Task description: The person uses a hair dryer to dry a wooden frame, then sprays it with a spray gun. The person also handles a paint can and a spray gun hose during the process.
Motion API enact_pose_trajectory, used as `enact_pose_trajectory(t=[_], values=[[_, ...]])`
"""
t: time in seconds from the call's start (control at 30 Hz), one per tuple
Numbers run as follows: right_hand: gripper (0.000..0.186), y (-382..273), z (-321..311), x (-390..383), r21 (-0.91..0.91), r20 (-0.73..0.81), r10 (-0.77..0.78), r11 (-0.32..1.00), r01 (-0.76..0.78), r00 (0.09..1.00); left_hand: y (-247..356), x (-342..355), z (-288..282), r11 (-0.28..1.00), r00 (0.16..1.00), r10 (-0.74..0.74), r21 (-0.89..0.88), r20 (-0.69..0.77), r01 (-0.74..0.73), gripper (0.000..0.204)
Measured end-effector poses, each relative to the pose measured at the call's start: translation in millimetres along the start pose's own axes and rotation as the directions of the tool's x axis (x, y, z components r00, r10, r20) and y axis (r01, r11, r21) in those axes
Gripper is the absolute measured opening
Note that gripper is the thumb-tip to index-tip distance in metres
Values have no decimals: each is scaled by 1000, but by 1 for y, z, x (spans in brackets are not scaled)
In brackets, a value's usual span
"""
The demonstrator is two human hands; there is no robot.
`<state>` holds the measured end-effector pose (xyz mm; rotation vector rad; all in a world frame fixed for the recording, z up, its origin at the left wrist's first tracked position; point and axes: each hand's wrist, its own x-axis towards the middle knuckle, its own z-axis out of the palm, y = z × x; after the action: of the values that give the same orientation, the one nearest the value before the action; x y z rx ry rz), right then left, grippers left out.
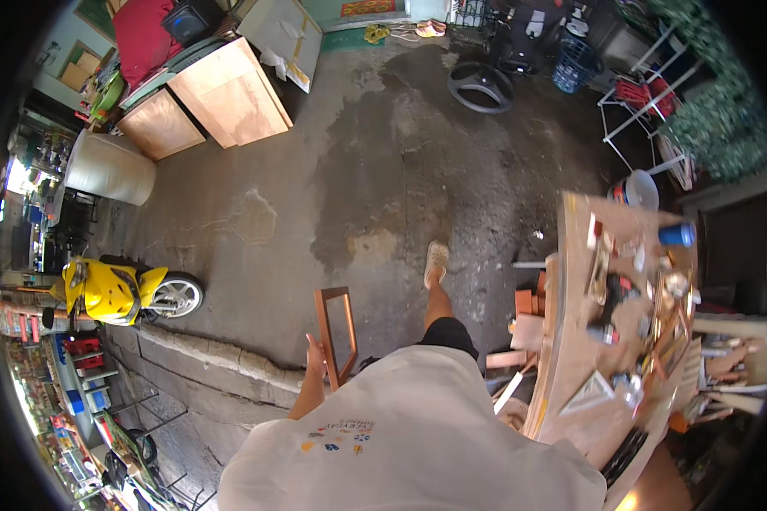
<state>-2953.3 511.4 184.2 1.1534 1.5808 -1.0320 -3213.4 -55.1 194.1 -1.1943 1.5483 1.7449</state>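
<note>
My left hand [315,356] is closed round the side of a reddish-brown wooden frame [325,328], which hangs upright beside my left hip. The frame is a rectangle with an open middle, and its lower end is partly hidden by my shirt. My right hand does not show. Close by on my right stands a wooden workbench [571,341]. On it lie a white triangular square [590,393], a dark power tool [609,319] and a blue cup-like container [677,235].
Wood offcuts [528,330] are stacked against the bench's left side. A yellow motorbike [111,292] stands left, near a raised concrete edge [230,358]. Plywood panels [230,94] lean at the far left. A steering wheel [481,88] lies on the wet-patched floor ahead.
</note>
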Motion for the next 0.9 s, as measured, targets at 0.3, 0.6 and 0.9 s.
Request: enact_pose_trajectory(t=[0.3,0.6,0.9], values=[[44,-625,-302,98,101,-338,-560,777,621,756,371,113,236,984,976,141,130,-167,-120,83],[28,-1232,-471,-1,77,-357,-911,192,978,207,639,366,423,996,993,82,-17,-88,-84,75],[31,-1566,-602,9,398,-760,-550,29,917,347,913,426,573,993,995,73,87,73,-80,68]])
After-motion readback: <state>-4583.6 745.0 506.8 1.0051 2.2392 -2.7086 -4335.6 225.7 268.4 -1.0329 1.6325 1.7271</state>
